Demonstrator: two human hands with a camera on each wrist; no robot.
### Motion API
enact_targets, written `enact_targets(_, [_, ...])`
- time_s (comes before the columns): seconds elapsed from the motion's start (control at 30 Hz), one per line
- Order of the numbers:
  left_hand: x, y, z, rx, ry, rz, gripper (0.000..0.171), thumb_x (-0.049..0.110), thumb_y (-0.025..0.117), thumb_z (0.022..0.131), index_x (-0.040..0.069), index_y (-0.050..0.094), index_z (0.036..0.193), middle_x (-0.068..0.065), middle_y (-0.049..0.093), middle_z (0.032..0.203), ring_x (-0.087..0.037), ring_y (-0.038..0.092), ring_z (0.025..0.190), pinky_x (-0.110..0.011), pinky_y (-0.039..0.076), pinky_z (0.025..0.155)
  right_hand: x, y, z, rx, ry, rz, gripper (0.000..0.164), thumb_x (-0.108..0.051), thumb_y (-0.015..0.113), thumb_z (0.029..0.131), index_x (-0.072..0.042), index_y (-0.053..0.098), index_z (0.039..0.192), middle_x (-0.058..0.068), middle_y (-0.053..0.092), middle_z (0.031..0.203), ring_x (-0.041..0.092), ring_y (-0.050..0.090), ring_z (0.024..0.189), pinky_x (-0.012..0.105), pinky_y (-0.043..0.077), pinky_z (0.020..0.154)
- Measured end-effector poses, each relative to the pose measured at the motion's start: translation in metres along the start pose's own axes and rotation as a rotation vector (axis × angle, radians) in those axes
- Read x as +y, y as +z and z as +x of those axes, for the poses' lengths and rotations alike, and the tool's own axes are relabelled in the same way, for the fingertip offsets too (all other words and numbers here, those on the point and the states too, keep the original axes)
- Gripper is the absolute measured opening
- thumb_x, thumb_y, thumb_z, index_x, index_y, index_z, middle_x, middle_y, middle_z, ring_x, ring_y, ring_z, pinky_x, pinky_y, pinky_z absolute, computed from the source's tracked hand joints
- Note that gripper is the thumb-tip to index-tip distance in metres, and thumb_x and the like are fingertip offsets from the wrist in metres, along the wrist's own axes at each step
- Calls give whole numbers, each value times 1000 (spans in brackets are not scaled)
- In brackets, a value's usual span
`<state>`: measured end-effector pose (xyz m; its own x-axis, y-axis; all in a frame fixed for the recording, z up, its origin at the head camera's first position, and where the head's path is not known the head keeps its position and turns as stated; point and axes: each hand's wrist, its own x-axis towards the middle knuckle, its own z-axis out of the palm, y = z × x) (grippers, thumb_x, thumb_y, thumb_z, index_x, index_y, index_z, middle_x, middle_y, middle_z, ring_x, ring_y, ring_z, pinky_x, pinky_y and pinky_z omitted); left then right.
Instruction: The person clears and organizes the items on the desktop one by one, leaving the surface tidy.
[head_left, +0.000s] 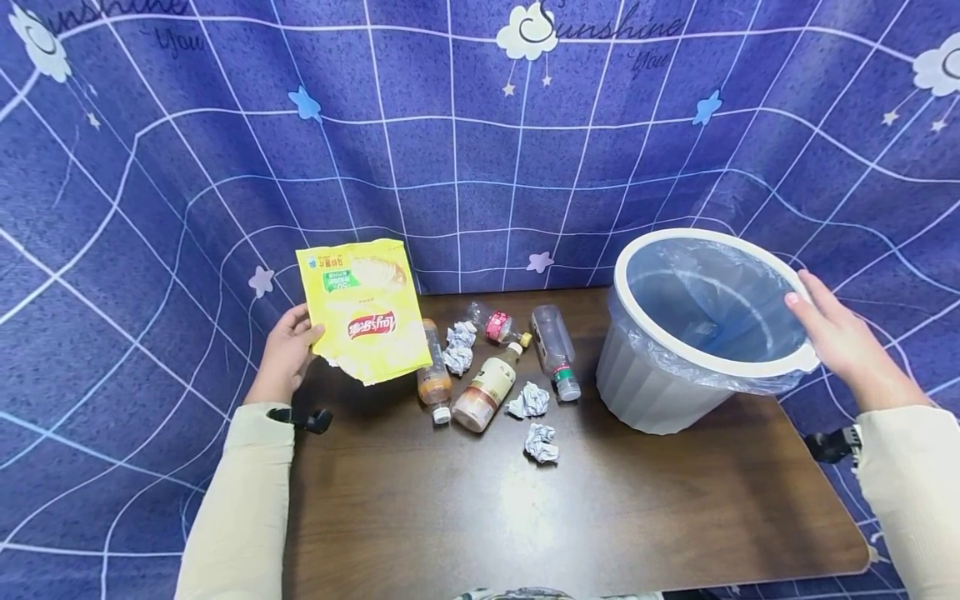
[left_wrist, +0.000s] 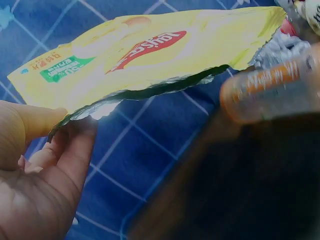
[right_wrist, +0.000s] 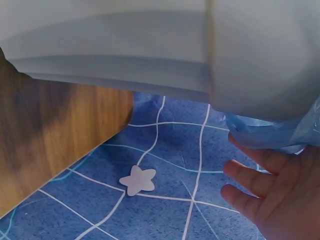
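Yellow Lay's bag (head_left: 367, 308), torn edge down, held up, grey ribbed bin (head_left: 652, 392), plastic-lined, at right

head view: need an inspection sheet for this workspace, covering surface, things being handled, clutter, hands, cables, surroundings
surface: brown table, glare near the front
job's things: yellow chip bag, torn along one edge; bin at the table's right, with a clear liner
clutter: four plastic bottles and crumpled paper, mid-table
hands: left hand pinches the bag; right hand holds the bin's rim
cables: nothing seen
surroundings: blue patterned cloth behind
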<state>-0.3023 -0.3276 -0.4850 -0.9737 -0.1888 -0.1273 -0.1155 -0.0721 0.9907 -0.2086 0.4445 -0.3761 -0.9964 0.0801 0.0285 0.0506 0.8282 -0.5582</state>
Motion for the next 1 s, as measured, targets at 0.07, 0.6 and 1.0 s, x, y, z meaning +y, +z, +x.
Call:
enact_targets(0.07, [7, 5, -1, -12, 5, -17, 46, 3, 60, 100, 19, 51, 142, 7, 65, 114, -6, 67, 90, -20, 57, 67, 0, 0, 0, 1, -1, -4, 66, -45, 25, 109, -16, -2, 162, 37, 7, 158, 71, 14, 134, 78, 13, 106])
enact_targets(0.6, [42, 44, -6, -66, 91, -112, 42, -3, 58, 99, 19, 55, 134, 7, 70, 105, -8, 69, 86, -22, 58, 68, 2, 1, 0, -8, -4, -2, 66, -46, 24, 109, -16, -2, 162, 36, 6, 158, 71, 14, 134, 79, 13, 106])
enact_targets(1.0, [59, 75, -6, -124, 143, -179, 39, -7, 56, 98, 18, 57, 128, 2, 69, 106, -12, 67, 89, -23, 59, 71, 2, 0, -1, -35, -35, 50, 66, -44, 23, 109, -15, -5, 162, 30, -3, 162, 67, 6, 139, 76, 6, 111])
